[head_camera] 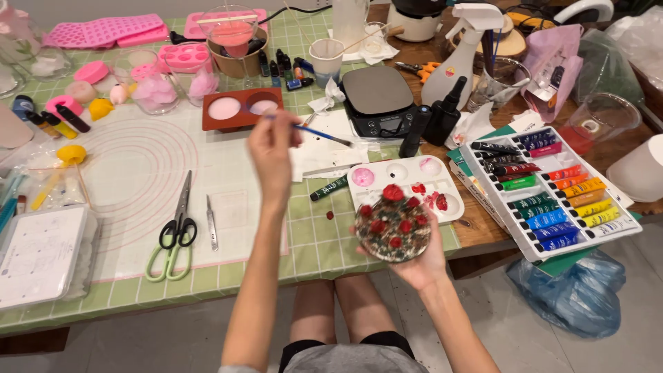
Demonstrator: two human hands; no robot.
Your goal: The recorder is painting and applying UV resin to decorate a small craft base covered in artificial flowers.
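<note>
left grip (271,148) pinched shut on thin paintbrush (314,131) above bench middle | right grip (421,255) cupped under round decorated disc (393,224) off bench front edge | disc looks stiff, fragile on top: hold by rim | white palette (407,181) just behind

To your right sits the white paint box (552,193), an open rectangular tray with rows of tubes in black, blue, pink, red, orange, yellow and green, lying tilted at the table's edge. Straight ahead of you the black digital scale (378,100) shows a small dark screen strip on its front, too small to read, and just behind it to the right the white spray bottle (459,59) carries a small round red and yellow label. Off to your left lies a clear flat plastic box (43,255) with a white printed sheet on top.
</note>
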